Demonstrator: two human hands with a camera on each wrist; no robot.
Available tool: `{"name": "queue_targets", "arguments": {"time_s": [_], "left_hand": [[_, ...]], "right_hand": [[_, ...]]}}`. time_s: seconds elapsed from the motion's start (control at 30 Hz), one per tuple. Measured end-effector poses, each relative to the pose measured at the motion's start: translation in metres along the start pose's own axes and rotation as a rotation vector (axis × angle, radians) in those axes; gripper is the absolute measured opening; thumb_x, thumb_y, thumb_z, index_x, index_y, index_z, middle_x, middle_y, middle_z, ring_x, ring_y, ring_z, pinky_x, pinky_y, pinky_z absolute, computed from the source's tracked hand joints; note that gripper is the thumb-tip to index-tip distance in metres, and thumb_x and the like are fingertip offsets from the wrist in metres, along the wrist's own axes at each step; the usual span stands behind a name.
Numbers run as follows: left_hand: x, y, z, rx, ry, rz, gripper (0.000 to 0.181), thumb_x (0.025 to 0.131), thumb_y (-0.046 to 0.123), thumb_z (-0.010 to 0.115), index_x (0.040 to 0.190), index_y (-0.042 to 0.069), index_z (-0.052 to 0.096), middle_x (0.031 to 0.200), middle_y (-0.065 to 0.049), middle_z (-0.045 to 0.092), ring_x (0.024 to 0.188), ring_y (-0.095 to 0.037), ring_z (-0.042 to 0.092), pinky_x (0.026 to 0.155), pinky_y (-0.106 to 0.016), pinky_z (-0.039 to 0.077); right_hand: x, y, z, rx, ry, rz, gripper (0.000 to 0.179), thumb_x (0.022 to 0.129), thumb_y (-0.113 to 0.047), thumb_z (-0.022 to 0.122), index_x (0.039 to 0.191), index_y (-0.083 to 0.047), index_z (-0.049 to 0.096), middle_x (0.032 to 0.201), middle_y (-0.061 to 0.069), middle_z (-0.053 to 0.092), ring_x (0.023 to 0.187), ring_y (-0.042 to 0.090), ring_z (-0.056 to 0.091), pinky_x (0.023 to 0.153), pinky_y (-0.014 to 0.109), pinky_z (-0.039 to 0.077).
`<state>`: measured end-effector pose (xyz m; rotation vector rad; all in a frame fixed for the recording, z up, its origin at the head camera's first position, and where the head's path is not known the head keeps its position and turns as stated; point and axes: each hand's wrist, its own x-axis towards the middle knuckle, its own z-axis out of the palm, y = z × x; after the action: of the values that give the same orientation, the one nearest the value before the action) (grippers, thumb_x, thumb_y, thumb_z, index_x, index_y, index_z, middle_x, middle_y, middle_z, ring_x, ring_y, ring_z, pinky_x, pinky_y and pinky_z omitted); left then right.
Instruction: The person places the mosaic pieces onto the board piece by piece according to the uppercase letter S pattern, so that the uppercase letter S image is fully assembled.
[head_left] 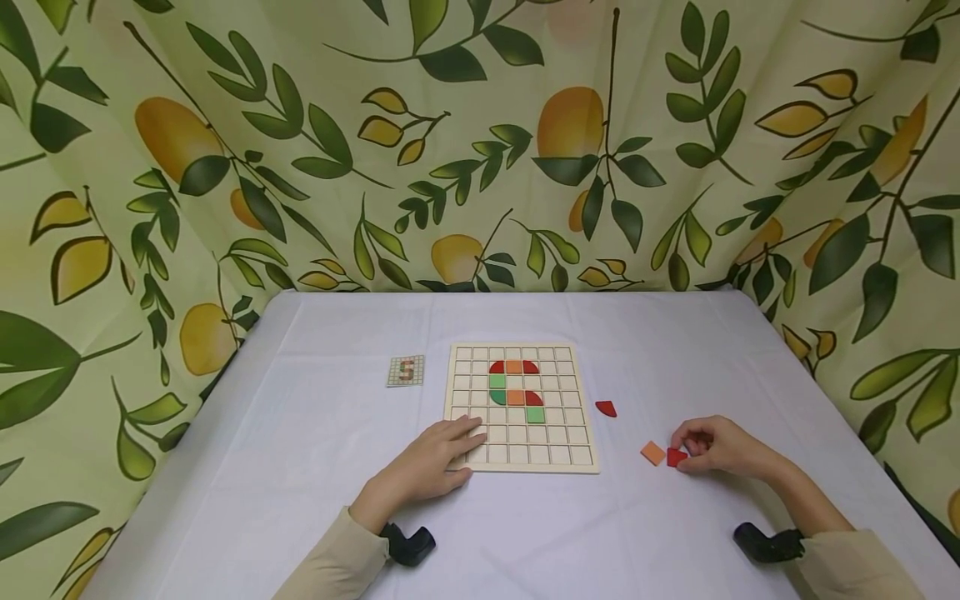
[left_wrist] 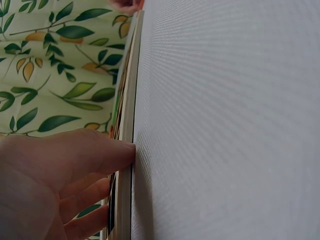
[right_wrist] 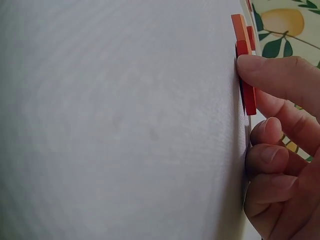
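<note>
My left hand (head_left: pixel 429 457) rests with spread fingers on the lower left of a wooden grid board (head_left: pixel 558 433); in the left wrist view the thumb (left_wrist: pixel 117 156) touches its edge. Several colored pieces form a curved shape on the grid, among them a light green square (head_left: pixel 535 414), an orange square (head_left: pixel 513 367) and a dark green quarter-round (head_left: pixel 498 397). To the right, my right hand (head_left: pixel 723 448) pinches a red tile (head_left: pixel 677 457) low at the tabletop; its far side is hidden by the fingers. An orange square tile (head_left: pixel 652 453) lies right beside it.
A loose red quarter-round piece (head_left: pixel 606 409) lies just right of the board. Left of the board is a small pattern card (head_left: pixel 406 371) showing a similar figure. A white cloth covers the table (head_left: pixel 300 433), and a leaf-patterned curtain (head_left: pixel 480 167) hangs behind and at both sides.
</note>
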<state>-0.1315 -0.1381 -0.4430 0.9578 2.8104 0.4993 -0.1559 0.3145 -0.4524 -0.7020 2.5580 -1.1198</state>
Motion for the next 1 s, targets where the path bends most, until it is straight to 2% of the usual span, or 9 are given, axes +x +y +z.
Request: {"name": "queue_targets", "arguments": {"time_s": [0.3,0.57,0.83,1.0], "left_hand": [[0.000,0.001,0.000,0.004,-0.003,-0.001,0.050,0.090,0.023,0.062,0.139,0.011,0.053,0.152,-0.008,0.045,0.141,-0.030,0.041,0.115,-0.046,0.038],[0.000,0.001,0.000,0.001,-0.007,-0.004,0.050,0.091,0.022,0.061,0.139,0.011,0.053,0.152,-0.008,0.044,0.142,-0.030,0.041,0.115,-0.046,0.038],[0.001,0.000,0.000,-0.008,-0.014,-0.015,0.050,0.091,0.022,0.062,0.139,0.012,0.053,0.153,-0.007,0.043,0.143,-0.029,0.040,0.116,-0.046,0.037],[0.001,0.001,0.000,-0.015,-0.015,-0.024,0.050,0.090,0.021,0.062,0.139,0.012,0.053,0.152,-0.007,0.044,0.143,-0.030,0.040,0.116,-0.047,0.037]], "right_hand": [[0.001,-0.003,-0.002,0.028,0.003,0.048,0.019,0.076,-0.003,0.076,0.088,0.003,0.064,0.075,-0.011,0.047,0.066,-0.006,0.040,0.052,0.016,0.037],[0.006,-0.008,-0.004,0.003,0.031,0.043,0.019,0.076,-0.004,0.076,0.089,0.003,0.065,0.074,-0.011,0.049,0.067,-0.006,0.041,0.053,0.015,0.037],[0.014,-0.017,-0.002,-0.016,0.053,-0.021,0.018,0.075,-0.004,0.077,0.089,0.002,0.067,0.073,-0.013,0.049,0.066,-0.005,0.042,0.052,0.016,0.037],[0.020,-0.022,0.000,-0.023,0.044,0.006,0.018,0.076,-0.004,0.076,0.091,0.001,0.067,0.073,-0.010,0.048,0.067,-0.004,0.042,0.053,0.016,0.037]]}}
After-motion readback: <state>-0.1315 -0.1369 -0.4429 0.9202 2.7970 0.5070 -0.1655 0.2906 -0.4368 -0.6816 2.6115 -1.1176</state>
